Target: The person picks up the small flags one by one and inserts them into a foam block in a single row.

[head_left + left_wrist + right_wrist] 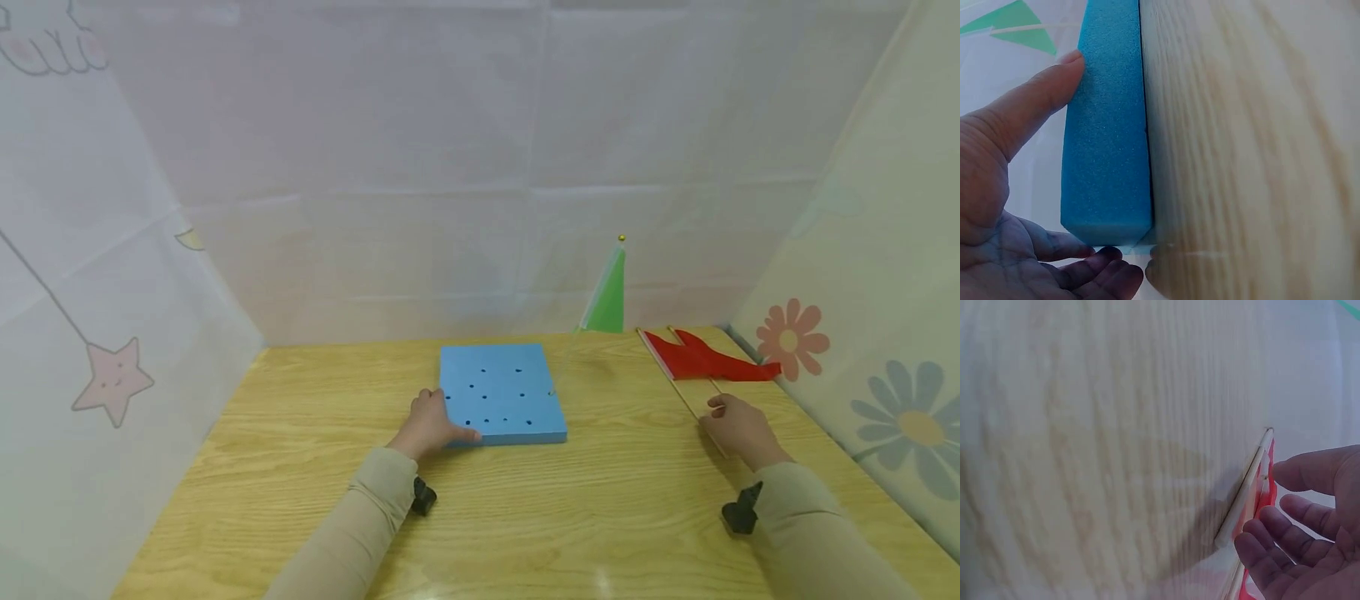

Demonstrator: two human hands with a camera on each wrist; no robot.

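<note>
My left hand (431, 425) holds the front left corner of a blue foam board (502, 367) dotted with small holes. Its thumb lies over the front edge in the left wrist view, and its fingers bend around the left side. Near the board's right edge a green pennant flag (609, 296) stands on its stick, leaning right. Two red pennant flags (686, 360) on wooden sticks lie overlapping at the table's right. Above their sticks is my right hand (738, 429), fingers loosely bent; in the right wrist view (1304, 531) nothing is gripped.
A wood-grain table (315, 467) carries everything. Pale cloth walls (420, 167) rise along its back and sides, the right one printed with flowers (791, 340). A dark wrist camera (423, 496) sits at the left cuff, another (742, 512) at the right.
</note>
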